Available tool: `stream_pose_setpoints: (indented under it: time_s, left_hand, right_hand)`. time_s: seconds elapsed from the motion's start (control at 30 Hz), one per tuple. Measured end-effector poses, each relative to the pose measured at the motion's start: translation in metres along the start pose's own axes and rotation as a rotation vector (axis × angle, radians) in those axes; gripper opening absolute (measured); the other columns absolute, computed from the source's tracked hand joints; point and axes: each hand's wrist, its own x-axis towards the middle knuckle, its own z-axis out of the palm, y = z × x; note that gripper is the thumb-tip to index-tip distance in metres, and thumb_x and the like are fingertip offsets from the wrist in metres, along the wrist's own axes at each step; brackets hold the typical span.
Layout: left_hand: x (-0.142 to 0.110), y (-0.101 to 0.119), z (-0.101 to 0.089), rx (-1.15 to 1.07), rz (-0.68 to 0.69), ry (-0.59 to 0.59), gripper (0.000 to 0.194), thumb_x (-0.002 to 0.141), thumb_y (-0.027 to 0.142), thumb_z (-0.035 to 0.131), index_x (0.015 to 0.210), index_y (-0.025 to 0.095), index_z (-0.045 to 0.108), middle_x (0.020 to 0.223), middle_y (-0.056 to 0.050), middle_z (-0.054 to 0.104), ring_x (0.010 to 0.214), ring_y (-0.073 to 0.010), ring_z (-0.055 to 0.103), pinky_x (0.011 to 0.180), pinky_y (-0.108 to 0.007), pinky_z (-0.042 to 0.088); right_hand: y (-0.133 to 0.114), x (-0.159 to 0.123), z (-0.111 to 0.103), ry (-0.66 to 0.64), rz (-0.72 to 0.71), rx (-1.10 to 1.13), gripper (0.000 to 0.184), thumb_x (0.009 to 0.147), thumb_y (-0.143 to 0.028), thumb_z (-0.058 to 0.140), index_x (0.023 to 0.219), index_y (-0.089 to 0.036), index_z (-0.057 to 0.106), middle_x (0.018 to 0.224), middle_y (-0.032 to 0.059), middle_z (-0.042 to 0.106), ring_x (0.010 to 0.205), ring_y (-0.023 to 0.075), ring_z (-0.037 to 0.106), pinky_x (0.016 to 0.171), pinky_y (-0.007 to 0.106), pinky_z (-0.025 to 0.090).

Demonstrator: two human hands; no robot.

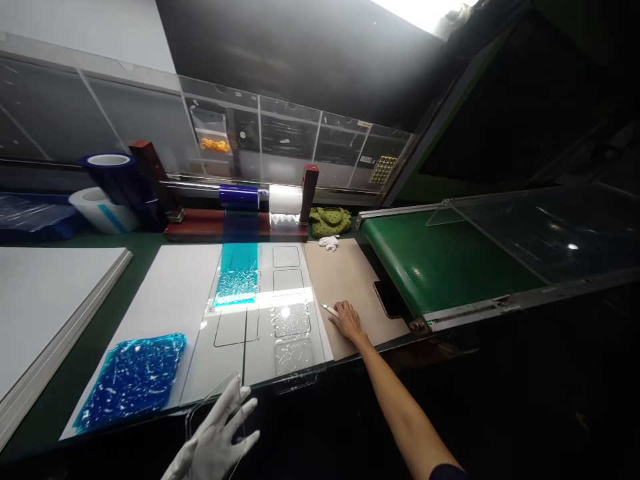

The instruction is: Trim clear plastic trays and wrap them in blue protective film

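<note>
white-gloved left grip [215, 440] spread on a clear plastic sheet [197, 417], light, stiff, slippery, best taken by edges; right grip [347, 321] touches a white craft knife [329, 309], pinch unclear.

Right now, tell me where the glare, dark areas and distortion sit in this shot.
In the head view, a bright light blows out the top edge, glare streaks across the clear sheet, the lower right corner sinks nearly to black, and the wide lens appears to stretch the white board stack and the left hand near the frame's lower left.
</note>
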Motion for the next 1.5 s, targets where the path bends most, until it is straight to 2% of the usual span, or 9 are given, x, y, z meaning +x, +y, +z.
stream_pose_setpoints:
  time_s: [0.13, 0.3, 0.4, 0.47, 0.57, 0.77, 0.9, 0.97, 1.5]
  left_hand:
    - [0.004, -0.011, -0.014, 0.239, 0.069, 0.084, 0.099, 0.06, 0.084, 0.041, 0.141, 0.028, 0.027, 0.142, -0.01, 0.038, 0.132, -0.0373, 0.03, 0.095, -0.054, 0.043]
    - [-0.018, 0.009, -0.026, 0.85, 0.306, 0.079, 0.106, 0.056, 0.072, 0.063, 0.143, 0.029, 0.02, 0.144, -0.012, 0.031, 0.132, -0.0386, 0.031, 0.103, -0.056, 0.035]
    - [-0.039, 0.031, -0.017, 1.266, 0.474, 0.084, 0.112, 0.057, 0.061, 0.069, 0.146, 0.027, 0.01, 0.148, -0.013, 0.023, 0.133, -0.0391, 0.027, 0.105, -0.058, 0.031]
    - [-0.052, 0.043, -0.011, 1.442, 0.566, 0.059, 0.115, 0.057, 0.057, 0.07, 0.146, 0.025, 0.005, 0.147, -0.014, 0.024, 0.133, -0.038, 0.029, 0.105, -0.056, 0.033]
    - [-0.066, 0.052, -0.006, 1.592, 0.639, 0.015, 0.116, 0.057, 0.052, 0.07, 0.146, 0.024, 0.001, 0.146, -0.014, 0.024, 0.132, -0.0364, 0.029, 0.105, -0.053, 0.035]
    - [-0.089, 0.06, -0.002, 1.629, 0.643, -0.063, 0.118, 0.055, 0.046, 0.073, 0.146, 0.024, 0.001, 0.147, -0.013, 0.018, 0.133, -0.0348, 0.026, 0.105, -0.05, 0.038]
    - [-0.098, 0.061, 0.003, 1.587, 0.676, -0.118, 0.118, 0.056, 0.051, 0.073, 0.146, 0.024, 0.002, 0.148, -0.013, 0.017, 0.133, -0.0346, 0.026, 0.106, -0.049, 0.036]
    - [-0.1, 0.061, 0.004, 1.568, 0.691, -0.12, 0.117, 0.056, 0.053, 0.073, 0.146, 0.025, 0.003, 0.147, -0.012, 0.02, 0.133, -0.0351, 0.027, 0.106, -0.048, 0.037]
    - [-0.101, 0.065, 0.01, 1.519, 0.633, -0.22, 0.12, 0.053, 0.059, 0.072, 0.147, 0.028, 0.004, 0.145, -0.011, 0.028, 0.13, -0.0386, 0.032, 0.102, -0.049, 0.041]
  right_hand:
    - [-0.016, -0.007, -0.006, 0.048, 0.106, 0.096, 0.013, 0.089, -0.021, 0.042, 0.089, -0.016, 0.055, 0.088, 0.0091, 0.058, 0.081, 0.0188, 0.054, 0.071, 0.028, 0.04]
    - [-0.055, -0.033, -0.039, -0.002, 0.056, 0.312, 0.039, 0.096, -0.035, 0.017, 0.111, -0.016, 0.048, 0.063, -0.0025, 0.05, 0.054, 0.0117, 0.046, 0.053, 0.021, 0.038]
    - [-0.102, -0.077, -0.066, -0.224, -0.155, 0.585, 0.042, 0.095, -0.046, 0.023, 0.112, -0.018, 0.05, 0.057, -0.0062, 0.041, 0.049, 0.0097, 0.041, 0.047, 0.019, 0.035]
    - [-0.136, -0.116, -0.086, -0.468, -0.335, 0.784, 0.036, 0.094, -0.045, 0.034, 0.103, -0.018, 0.056, 0.069, -0.0018, 0.05, 0.058, 0.0094, 0.049, 0.055, 0.021, 0.042]
    - [-0.179, -0.17, -0.112, -0.623, -0.475, 0.743, 0.033, 0.096, -0.04, 0.033, 0.101, -0.018, 0.058, 0.081, 0.0017, 0.056, 0.064, 0.0098, 0.053, 0.062, 0.023, 0.045]
    - [-0.212, -0.218, -0.124, -0.547, -0.65, 0.477, 0.029, 0.09, -0.041, 0.049, 0.111, -0.022, 0.053, 0.091, 0.0017, 0.059, 0.082, 0.0136, 0.054, 0.076, 0.026, 0.045]
    - [-0.218, -0.225, -0.111, -0.543, -0.666, 0.503, 0.065, 0.045, -0.06, 0.08, 0.086, -0.02, 0.051, 0.077, -0.0021, 0.054, 0.068, 0.0118, 0.05, 0.056, 0.02, 0.044]
    - [-0.22, -0.227, -0.105, -0.502, -0.679, 0.503, 0.07, 0.038, -0.063, 0.08, 0.084, -0.02, 0.048, 0.075, -0.0027, 0.052, 0.065, 0.011, 0.048, 0.053, 0.019, 0.043]
    - [-0.222, -0.24, -0.101, -0.486, -0.718, 0.507, 0.058, 0.053, -0.067, 0.072, 0.07, -0.019, 0.043, 0.062, -0.007, 0.037, 0.054, 0.006, 0.031, 0.044, 0.019, 0.025]
